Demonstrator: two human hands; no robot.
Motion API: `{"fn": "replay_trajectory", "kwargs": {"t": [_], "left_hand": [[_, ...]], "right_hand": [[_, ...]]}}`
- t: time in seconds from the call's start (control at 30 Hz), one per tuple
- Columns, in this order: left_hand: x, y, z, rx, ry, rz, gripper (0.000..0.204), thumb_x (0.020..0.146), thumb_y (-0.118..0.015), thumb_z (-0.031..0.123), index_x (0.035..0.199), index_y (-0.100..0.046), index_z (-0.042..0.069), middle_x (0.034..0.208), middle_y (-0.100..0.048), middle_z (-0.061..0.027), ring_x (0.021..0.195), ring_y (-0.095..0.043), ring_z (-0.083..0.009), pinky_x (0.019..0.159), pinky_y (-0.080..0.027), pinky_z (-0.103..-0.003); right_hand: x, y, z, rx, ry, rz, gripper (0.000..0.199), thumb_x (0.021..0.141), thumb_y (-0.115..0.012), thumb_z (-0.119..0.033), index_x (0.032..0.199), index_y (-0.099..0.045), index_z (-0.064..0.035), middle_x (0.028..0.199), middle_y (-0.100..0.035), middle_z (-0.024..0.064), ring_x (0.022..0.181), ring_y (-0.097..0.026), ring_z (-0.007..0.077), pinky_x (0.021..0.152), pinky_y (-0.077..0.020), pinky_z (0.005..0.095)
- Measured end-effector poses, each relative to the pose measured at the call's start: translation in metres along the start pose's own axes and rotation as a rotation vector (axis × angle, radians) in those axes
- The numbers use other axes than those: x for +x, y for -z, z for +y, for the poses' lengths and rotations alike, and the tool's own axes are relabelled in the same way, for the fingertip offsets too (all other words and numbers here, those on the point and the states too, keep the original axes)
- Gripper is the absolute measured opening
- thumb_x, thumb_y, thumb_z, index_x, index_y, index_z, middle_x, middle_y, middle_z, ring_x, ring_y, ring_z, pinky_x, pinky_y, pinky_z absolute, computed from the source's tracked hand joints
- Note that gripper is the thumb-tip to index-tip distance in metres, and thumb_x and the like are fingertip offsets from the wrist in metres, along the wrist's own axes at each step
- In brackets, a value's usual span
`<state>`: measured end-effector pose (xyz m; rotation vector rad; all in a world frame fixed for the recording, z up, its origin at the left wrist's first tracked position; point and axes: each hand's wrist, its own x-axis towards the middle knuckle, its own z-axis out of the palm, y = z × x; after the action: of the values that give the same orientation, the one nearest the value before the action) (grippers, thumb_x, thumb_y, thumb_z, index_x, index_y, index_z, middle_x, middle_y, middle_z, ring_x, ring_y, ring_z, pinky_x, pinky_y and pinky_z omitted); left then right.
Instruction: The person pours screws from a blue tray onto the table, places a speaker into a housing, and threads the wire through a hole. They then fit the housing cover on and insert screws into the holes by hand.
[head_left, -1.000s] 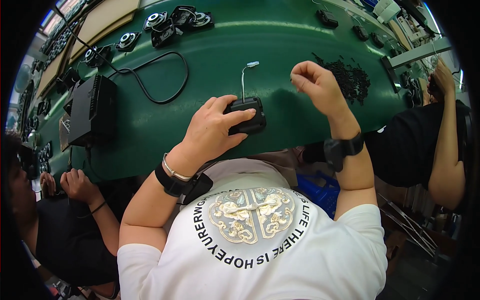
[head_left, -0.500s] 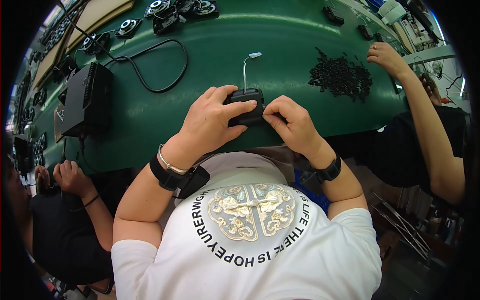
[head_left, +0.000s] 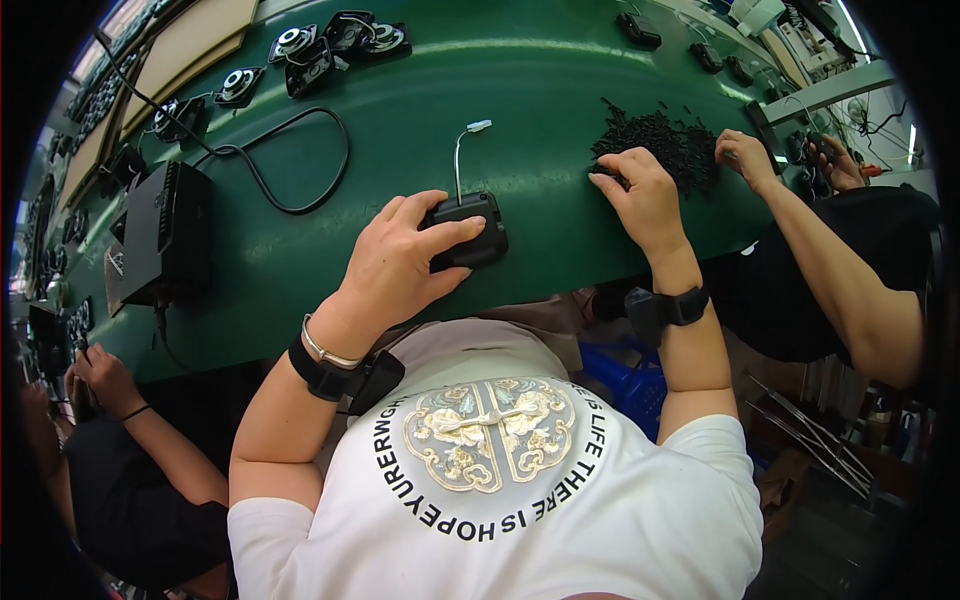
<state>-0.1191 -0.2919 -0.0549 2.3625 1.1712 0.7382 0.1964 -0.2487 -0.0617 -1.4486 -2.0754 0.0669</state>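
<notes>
A black plastic speaker housing (head_left: pixel 486 240) lies near the table's front edge, with a thin pale cable rising from its far side to a white connector (head_left: pixel 479 126). My left hand (head_left: pixel 400 250) grips this housing from the left, thumb across its top and fingers around its side. At the near-left edge of a heap of small black pieces (head_left: pixel 655 135), my right hand (head_left: pixel 645 195) reaches in with thumb and index finger a little apart. Dark pieces show beside those fingertips; none is plainly held.
A black power box (head_left: pixel 170 235) with a looped black cable (head_left: pixel 345 150) stands left. Several speakers (head_left: pixel 294 42) lie at the far left, black housings (head_left: pixel 638 30) at the far right. One co-worker's hand (head_left: pixel 745 158) is beside the heap; another's (head_left: pixel 108 380) is at left.
My right hand has left the housing's right edge and moved right and away to the heap. My left hand still grips the housing. The view has shifted slightly.
</notes>
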Motion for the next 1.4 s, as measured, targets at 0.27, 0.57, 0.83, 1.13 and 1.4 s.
{"fn": "replay_trajectory", "kwargs": {"t": [0.27, 0.57, 0.83, 1.13, 1.4], "left_hand": [[-0.002, 0.000, -0.002, -0.016, -0.004, 0.023, 0.050, 0.064, -0.081, 0.014, 0.111, -0.071, 0.022, 0.119, -0.060, -0.0160, 0.098, -0.059, -0.0317, 0.086, -0.052, -0.040], [-0.005, 0.001, -0.010, 0.003, -0.021, 0.048, 0.049, 0.064, -0.081, 0.015, 0.111, -0.071, 0.023, 0.116, -0.060, -0.0154, 0.098, -0.059, -0.0309, 0.087, -0.051, -0.039], [-0.008, -0.009, -0.011, 0.005, -0.043, 0.074, 0.051, 0.063, -0.082, 0.017, 0.112, -0.070, 0.025, 0.119, -0.058, -0.0157, 0.100, -0.059, -0.0324, 0.087, -0.050, -0.041], [-0.007, -0.010, -0.009, -0.043, -0.061, 0.015, 0.052, 0.064, -0.083, 0.019, 0.114, -0.068, 0.026, 0.120, -0.058, -0.0153, 0.104, -0.058, -0.0319, 0.091, -0.047, -0.041], [-0.011, -0.001, -0.013, 0.036, -0.035, 0.057, 0.049, 0.065, -0.083, 0.019, 0.112, -0.070, 0.026, 0.120, -0.059, -0.0140, 0.103, -0.057, -0.0299, 0.092, -0.043, -0.043]], "right_hand": [[0.006, -0.009, 0.000, -0.129, 0.143, -0.035, 0.008, 0.083, -0.068, -0.006, 0.090, -0.065, -0.0010, 0.085, -0.062, 0.0093, 0.076, -0.062, 0.0284, 0.067, -0.0508, 0.0334], [0.014, -0.010, -0.003, 0.004, 0.164, -0.111, 0.011, 0.084, -0.064, -0.002, 0.095, -0.062, 0.0004, 0.089, -0.062, 0.0125, 0.078, -0.063, 0.0310, 0.068, -0.0509, 0.0349], [0.013, 0.001, 0.001, -0.105, 0.183, -0.199, 0.008, 0.087, -0.060, 0.000, 0.094, -0.061, 0.0015, 0.090, -0.061, 0.0153, 0.080, -0.061, 0.0357, 0.069, -0.0498, 0.0386], [0.022, -0.001, -0.004, 0.027, 0.176, -0.228, 0.007, 0.089, -0.059, 0.000, 0.095, -0.060, 0.0016, 0.084, -0.059, 0.0128, 0.071, -0.059, 0.0277, 0.065, -0.0472, 0.0342], [0.045, -0.022, -0.096, 0.873, 0.154, -0.322, 0.007, 0.083, -0.065, 0.004, 0.088, -0.064, -0.0006, 0.102, -0.054, 0.0059, 0.093, -0.052, 0.0153, 0.081, -0.0429, 0.0250]]}}
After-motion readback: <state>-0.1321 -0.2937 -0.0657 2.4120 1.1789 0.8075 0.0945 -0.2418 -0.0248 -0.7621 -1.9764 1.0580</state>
